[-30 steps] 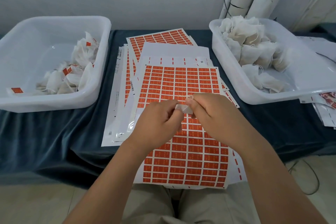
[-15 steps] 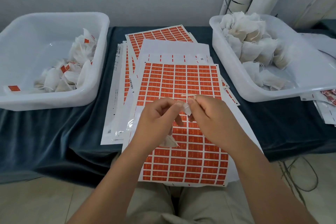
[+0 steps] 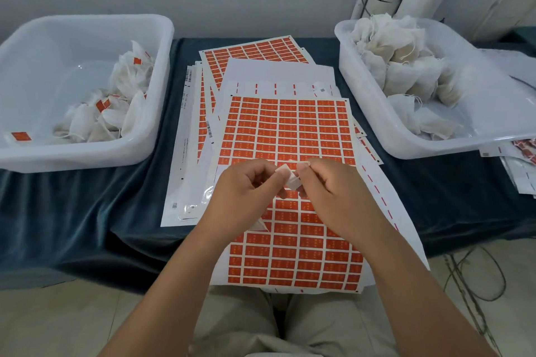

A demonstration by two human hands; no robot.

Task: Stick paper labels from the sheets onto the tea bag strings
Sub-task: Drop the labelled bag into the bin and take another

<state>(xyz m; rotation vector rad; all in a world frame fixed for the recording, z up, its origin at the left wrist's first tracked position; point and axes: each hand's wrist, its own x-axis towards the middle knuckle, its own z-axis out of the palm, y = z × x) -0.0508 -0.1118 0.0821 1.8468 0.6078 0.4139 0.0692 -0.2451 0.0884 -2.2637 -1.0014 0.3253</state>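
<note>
A sheet of orange labels lies on top of a stack in front of me, its near edge hanging over the table. Above it my left hand and my right hand meet, both pinching a small paper label, white side toward me. A white tea bag hangs under my left palm, mostly hidden. Its string is too thin to make out.
A white bin at the left holds tea bags with orange labels. A white bin at the right holds a pile of plain tea bags. More label sheets lie behind. A dark blue cloth covers the table; cables lie on the floor at right.
The hands have drawn slightly apart and the label between the fingertips shows more clearly. The tea bag has dropped into sight below my left palm.
</note>
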